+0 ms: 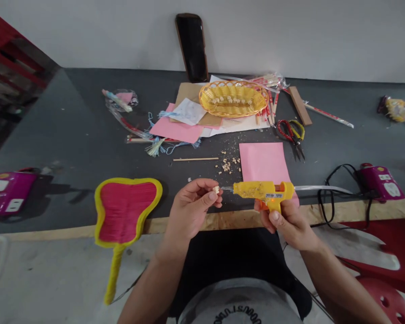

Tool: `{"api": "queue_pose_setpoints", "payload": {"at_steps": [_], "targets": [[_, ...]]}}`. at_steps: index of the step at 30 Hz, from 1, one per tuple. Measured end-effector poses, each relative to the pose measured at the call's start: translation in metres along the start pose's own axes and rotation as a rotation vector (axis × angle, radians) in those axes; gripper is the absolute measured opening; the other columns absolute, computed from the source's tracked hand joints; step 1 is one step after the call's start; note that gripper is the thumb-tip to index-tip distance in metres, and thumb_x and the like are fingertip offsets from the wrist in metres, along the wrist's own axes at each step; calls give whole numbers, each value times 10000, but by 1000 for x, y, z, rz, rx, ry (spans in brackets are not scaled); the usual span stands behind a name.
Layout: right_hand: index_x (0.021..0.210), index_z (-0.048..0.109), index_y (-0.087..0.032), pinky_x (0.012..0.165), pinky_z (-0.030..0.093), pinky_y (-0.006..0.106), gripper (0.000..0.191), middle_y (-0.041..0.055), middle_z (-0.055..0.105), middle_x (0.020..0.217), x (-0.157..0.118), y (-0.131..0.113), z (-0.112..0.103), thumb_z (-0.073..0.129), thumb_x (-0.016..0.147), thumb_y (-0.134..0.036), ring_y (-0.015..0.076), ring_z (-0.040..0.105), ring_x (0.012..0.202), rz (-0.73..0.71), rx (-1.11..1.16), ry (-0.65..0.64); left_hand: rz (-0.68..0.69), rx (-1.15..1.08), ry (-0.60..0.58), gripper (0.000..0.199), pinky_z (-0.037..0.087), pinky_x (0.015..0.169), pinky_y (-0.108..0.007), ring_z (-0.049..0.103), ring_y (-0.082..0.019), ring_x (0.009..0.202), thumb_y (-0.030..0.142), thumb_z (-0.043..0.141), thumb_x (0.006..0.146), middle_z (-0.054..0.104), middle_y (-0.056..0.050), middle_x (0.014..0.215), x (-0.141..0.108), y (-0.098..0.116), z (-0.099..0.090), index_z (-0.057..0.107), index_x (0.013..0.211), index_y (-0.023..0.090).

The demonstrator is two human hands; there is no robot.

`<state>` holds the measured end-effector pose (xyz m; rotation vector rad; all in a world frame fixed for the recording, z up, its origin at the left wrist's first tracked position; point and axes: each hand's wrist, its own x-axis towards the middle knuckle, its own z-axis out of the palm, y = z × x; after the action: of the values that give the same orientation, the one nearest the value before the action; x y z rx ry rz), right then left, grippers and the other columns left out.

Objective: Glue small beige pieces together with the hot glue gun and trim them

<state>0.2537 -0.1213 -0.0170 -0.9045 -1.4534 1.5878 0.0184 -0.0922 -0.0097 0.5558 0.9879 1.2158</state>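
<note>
Several pale clusters point(234, 100), seemingly done, lie in the upper-centre wicker basket point(258, 98); loose bits point(226, 167) remain mid-frame; left hand point(195, 204) pinches another cluster point(216, 190), right hand point(292, 225) grips the hot-glue gun point(254, 190).

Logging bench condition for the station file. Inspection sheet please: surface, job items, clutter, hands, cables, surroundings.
Surface: dark tabletop, fine debris near its middle.
Job's things: yellow glue gun, clear stick out the back; pale piece at its nozzle; loose cut pieces beside a pink sheet.
Clutter: yellow basket with small pale pieces, on layered papers; pink-and-yellow paddle overhanging the front edge.
Hands: left hand pinches the pale piece; right hand grips the glue gun.
Cables: black cable looped by the right-hand purple box, crossing the front edge.
Surroundings: phone leaning on the wall; red stool, lower right.
</note>
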Motion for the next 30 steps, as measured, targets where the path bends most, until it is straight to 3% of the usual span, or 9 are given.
{"api": "queue_pose_setpoints", "payload": {"at_steps": [7, 12, 30], "targets": [[1069, 527, -238, 511, 396, 264, 265, -36, 468, 690, -2, 3, 1, 427, 1020, -478, 88, 410, 509, 20, -19, -26, 17, -1, -6, 237, 547, 531, -193, 643, -103, 570, 267, 911, 602, 716, -10, 658, -2, -2, 1, 751, 756, 182], [1098, 518, -241, 511, 375, 260, 229, -19, 513, 766, -5, 9, 1, 429, 1030, -441, 79, 424, 524, 6, -10, -21, 25, -5, -2, 250, 540, 539, -185, 628, -90, 557, 279, 919, 589, 704, 0, 635, -1, -2, 3, 748, 744, 182], [1106, 513, -236, 537, 361, 278, 221, -21, 507, 730, -6, 11, -2, 418, 1033, -422, 103, 419, 551, 21, -33, -42, 13, -12, 4, 253, 543, 534, -185, 620, -87, 539, 275, 923, 582, 699, 4, 616, -1, -1, 6, 742, 732, 181]]}}
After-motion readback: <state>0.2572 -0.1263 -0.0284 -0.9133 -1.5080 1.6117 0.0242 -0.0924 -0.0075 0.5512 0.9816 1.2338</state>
